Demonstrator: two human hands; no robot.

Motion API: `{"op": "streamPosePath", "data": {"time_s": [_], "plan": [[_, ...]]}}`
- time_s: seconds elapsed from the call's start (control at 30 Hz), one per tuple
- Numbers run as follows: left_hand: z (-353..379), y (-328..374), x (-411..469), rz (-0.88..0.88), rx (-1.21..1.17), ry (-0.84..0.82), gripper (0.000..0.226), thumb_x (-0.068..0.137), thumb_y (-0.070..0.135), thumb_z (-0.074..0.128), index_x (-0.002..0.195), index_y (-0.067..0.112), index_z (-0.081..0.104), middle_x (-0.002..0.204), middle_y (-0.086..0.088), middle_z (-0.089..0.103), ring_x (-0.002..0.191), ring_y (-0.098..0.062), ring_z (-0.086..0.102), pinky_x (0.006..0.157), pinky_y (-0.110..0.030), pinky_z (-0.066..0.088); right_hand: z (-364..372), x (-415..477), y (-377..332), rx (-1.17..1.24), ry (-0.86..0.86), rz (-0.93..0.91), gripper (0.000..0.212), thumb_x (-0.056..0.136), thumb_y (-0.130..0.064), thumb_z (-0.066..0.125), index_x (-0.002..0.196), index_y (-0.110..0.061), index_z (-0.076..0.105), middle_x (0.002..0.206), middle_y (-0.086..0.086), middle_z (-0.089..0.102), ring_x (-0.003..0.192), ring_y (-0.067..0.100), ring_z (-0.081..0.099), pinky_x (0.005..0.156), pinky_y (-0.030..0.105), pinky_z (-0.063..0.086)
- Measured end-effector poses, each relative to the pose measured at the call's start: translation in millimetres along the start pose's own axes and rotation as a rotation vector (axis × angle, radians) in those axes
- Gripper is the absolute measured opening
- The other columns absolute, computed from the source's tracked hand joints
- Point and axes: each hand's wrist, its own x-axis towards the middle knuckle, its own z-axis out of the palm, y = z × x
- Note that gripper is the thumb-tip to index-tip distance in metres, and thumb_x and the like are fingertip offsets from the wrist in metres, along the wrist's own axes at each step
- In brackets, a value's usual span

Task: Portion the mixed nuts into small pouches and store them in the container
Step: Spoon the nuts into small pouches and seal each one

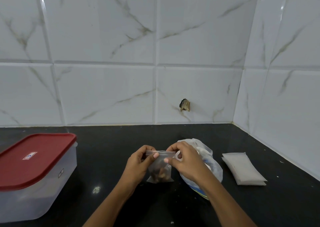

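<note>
Head view: the black stone countertop (pixel 110 150) ends at white marble-veined wall tiles (pixel 103 91) behind and on the right, forming a corner. Open counter lies between the clear rectangular plastic container with a red lid (pixel 43 197) at far left and the hands. The left hand (pixel 138 162) and right hand (pixel 187 161), forearms angled inward, each pinch the zip strip of a small clear pouch holding nuts (pixel 160 171), upright at centre. A crumpled clear plastic bag (pixel 207 155) sits just behind the right hand; a stack of flat empty pouches (pixel 244 169) lies further right.

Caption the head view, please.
Left hand and right hand pinch the top of a small pouch of nuts near the closed container.
</note>
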Motion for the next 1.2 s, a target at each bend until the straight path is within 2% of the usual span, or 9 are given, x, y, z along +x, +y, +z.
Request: {"op": "streamPosePath", "data": {"time_s": [0.13, 0.27, 0.43, 0.63, 0.83, 0.93, 1.03, 1.13, 1.2], "plan": [[1.3, -0.9, -0.6, 0.068, 0.078, -0.045, 0.005, 0.089, 0.019, 0.058, 0.085, 0.018, 0.061, 0.080, 0.001, 0.061, 0.078, -0.015, 0.060, 0.066, -0.022, 0.049, 6.6, -1.6, -2.6, -0.054, 0.015, -0.059, 0.009, 0.086, -0.022, 0.062, 0.084, -0.027, 0.055, 0.093, -0.012, 0.053, 0.097, 0.009, 0.046, 0.077, 0.018, 0.035], [-1.5, -3.8, 0.5, 0.090, 0.086, -0.084, 0.008, 0.090, 0.025, 0.057, 0.088, 0.019, 0.062, 0.083, -0.001, 0.061, 0.082, -0.018, 0.060, 0.073, -0.032, 0.048, 7.9, -1.0, -0.1, 0.020, 0.022, -0.073, 0.008, 0.085, -0.021, 0.062, 0.081, -0.025, 0.057, 0.093, -0.007, 0.060, 0.097, 0.011, 0.050, 0.082, 0.021, 0.041], [-3.3, -6.5, 3.1, 0.091, 0.077, -0.100, 0.008, 0.086, 0.028, 0.059, 0.083, 0.022, 0.062, 0.075, 0.004, 0.059, 0.074, -0.013, 0.057, 0.066, -0.025, 0.044, 10.3, 0.2, 1.1, 0.067, 0.030, -0.053, 0.013, 0.084, -0.018, 0.062, 0.075, -0.025, 0.057, 0.088, -0.004, 0.061, 0.092, 0.013, 0.055, 0.080, 0.023, 0.044], [-1.2, -6.8, 5.4, -0.037, -0.099, -0.073, 0.013, 0.076, 0.025, 0.071, 0.074, 0.014, 0.064, 0.068, 0.003, 0.065, 0.073, -0.016, 0.061, 0.067, -0.029, 0.047, 14.8, 2.2, 2.8, 0.026, 0.033, 0.000, 0.006, 0.088, -0.020, 0.057, 0.082, -0.021, 0.055, 0.100, 0.001, 0.061, 0.095, 0.012, 0.054, 0.079, 0.019, 0.041], [-3.5, -9.1, 3.9, -0.201, -0.286, -0.097, 0.026, 0.069, 0.027, 0.068, 0.086, 0.009, 0.064, 0.085, -0.011, 0.067, 0.083, -0.027, 0.063, 0.082, -0.045, 0.048, 13.4, 2.1, 5.8, 0.057, 0.105, 0.032, 0.007, 0.085, -0.016, 0.063, 0.080, -0.020, 0.061, 0.093, 0.002, 0.066, 0.088, 0.013, 0.057, 0.075, 0.020, 0.043], [-2.0, -8.7, 3.1, -0.188, -0.284, -0.055, 0.007, 0.080, 0.018, 0.064, 0.078, 0.013, 0.060, 0.078, -0.006, 0.064, 0.077, -0.022, 0.060, 0.074, -0.039, 0.048, 12.5, 2.8, 5.3, 0.088, 0.117, 0.042, 0.007, 0.083, -0.016, 0.065, 0.080, -0.019, 0.060, 0.092, 0.002, 0.064, 0.078, 0.007, 0.056, 0.067, 0.014, 0.042], [-0.3, -7.0, 2.5, -0.155, -0.225, -0.029, 0.010, 0.088, 0.011, 0.057, 0.078, 0.011, 0.058, 0.077, -0.003, 0.062, 0.076, -0.018, 0.060, 0.070, -0.032, 0.050, 13.0, 3.0, 4.4, 0.056, 0.116, 0.045, 0.011, 0.084, -0.015, 0.064, 0.077, -0.019, 0.057, 0.088, -0.001, 0.061, 0.073, 0.002, 0.051, 0.063, 0.010, 0.037], [3.1, -3.8, 0.7, -0.107, -0.098, -0.026, 0.014, 0.091, 0.011, 0.054, 0.078, 0.014, 0.057, 0.082, -0.002, 0.061, 0.082, -0.020, 0.060, 0.074, -0.031, 0.050, 13.4, 2.0, 3.0, -0.015, 0.104, 0.040, 0.024, 0.086, -0.012, 0.061, 0.070, -0.024, 0.050, 0.086, -0.004, 0.057, 0.080, 0.007, 0.051, 0.064, 0.008, 0.035], [4.9, -2.8, 0.2, -0.090, -0.029, -0.012, 0.017, 0.092, 0.011, 0.052, 0.076, 0.016, 0.057, 0.084, -0.001, 0.061, 0.085, -0.019, 0.060, 0.073, -0.028, 0.050, 12.5, 1.8, 1.2, -0.032, 0.098, 0.061, 0.020, 0.087, -0.010, 0.060, 0.072, -0.021, 0.052, 0.086, -0.003, 0.058, 0.085, 0.010, 0.053, 0.064, 0.009, 0.035]]}}
